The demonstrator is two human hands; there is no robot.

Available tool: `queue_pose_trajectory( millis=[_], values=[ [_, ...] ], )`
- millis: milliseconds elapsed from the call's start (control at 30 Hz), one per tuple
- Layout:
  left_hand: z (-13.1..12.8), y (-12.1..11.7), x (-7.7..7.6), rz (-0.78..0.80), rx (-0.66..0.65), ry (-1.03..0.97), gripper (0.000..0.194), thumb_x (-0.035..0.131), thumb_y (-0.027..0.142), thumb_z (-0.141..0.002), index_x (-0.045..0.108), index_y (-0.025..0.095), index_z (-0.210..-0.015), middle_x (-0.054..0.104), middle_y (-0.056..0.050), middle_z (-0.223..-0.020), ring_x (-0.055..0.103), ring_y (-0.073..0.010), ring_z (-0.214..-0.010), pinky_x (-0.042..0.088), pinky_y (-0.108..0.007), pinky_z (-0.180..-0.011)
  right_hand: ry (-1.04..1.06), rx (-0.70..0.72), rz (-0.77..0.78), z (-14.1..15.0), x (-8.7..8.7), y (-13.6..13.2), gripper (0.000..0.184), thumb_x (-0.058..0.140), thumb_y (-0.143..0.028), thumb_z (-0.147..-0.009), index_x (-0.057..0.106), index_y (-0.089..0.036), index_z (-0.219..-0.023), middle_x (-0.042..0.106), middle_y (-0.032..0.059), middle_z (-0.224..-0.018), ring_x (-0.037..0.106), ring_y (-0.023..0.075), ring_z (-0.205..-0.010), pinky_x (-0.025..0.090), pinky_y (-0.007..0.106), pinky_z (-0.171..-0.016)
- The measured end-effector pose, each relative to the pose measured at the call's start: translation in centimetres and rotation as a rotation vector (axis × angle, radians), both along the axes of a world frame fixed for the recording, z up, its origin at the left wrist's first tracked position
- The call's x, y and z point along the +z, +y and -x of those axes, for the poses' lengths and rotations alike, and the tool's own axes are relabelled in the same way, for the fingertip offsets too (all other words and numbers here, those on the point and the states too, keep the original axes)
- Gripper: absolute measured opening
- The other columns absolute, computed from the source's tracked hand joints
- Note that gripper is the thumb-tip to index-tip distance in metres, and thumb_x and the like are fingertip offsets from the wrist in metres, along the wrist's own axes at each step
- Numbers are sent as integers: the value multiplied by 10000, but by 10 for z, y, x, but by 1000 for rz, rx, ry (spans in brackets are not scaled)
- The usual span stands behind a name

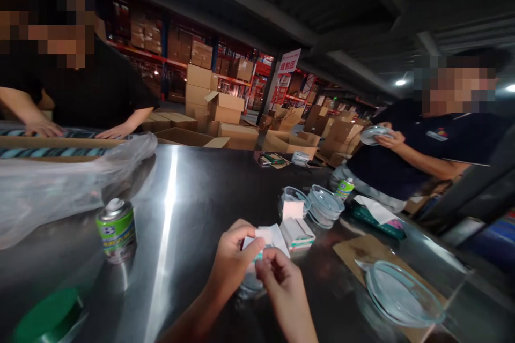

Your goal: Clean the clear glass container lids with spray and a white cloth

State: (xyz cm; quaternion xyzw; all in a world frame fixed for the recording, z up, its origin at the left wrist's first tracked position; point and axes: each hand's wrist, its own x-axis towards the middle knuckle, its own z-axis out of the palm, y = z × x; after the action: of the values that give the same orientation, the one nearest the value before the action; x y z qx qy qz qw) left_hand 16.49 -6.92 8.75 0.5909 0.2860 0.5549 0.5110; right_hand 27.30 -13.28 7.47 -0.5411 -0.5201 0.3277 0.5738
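My left hand (231, 257) is closed, its thumb and fingers gripping a small white slip (260, 233) with green marks at its lower part. Close beside it my right hand (284, 281) makes a pinch by the slip's lower edge; whatever lies between those fingertips is hidden. Beneath both hands a round clear glass dish (252, 283) shows in part on the metal table. An opened white carton (298, 235) with a green stripe and a raised flap stands just beyond, next to white paper (277, 238).
Glass bowls (325, 204) are stacked behind the carton. An oval glass dish (402, 297) rests on cardboard (358, 257) at right. A spray can (116, 231) and a green lid (48, 315) are left. Two co-workers face the steel table (201, 187), one holding a glass lid (376, 135).
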Motion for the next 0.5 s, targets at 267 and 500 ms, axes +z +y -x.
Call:
queue_pose_trajectory(
  millis=[267, 500],
  values=[
    [15, 10, 5, 84, 26, -130, 327, 687, 484, -710, 613, 166, -701, 527, 22, -645, 473, -114, -589, 400, -204, -551, 78, -21, 76, -1, -24, -2, 434, 642, -602, -710, 476, -203, -675, 359, -60, -570, 301, 99, -534, 223, 232, -514],
    [20, 12, -6, 203, -40, -169, 398, 694, 563, -710, 629, 173, -756, 503, 37, -611, 445, -101, -584, 384, -177, -517, 36, -101, 75, -28, -49, -35, 500, 627, -680, -697, 486, -200, -677, 356, -60, -579, 322, 95, -537, 245, 222, -519]
  ],
)
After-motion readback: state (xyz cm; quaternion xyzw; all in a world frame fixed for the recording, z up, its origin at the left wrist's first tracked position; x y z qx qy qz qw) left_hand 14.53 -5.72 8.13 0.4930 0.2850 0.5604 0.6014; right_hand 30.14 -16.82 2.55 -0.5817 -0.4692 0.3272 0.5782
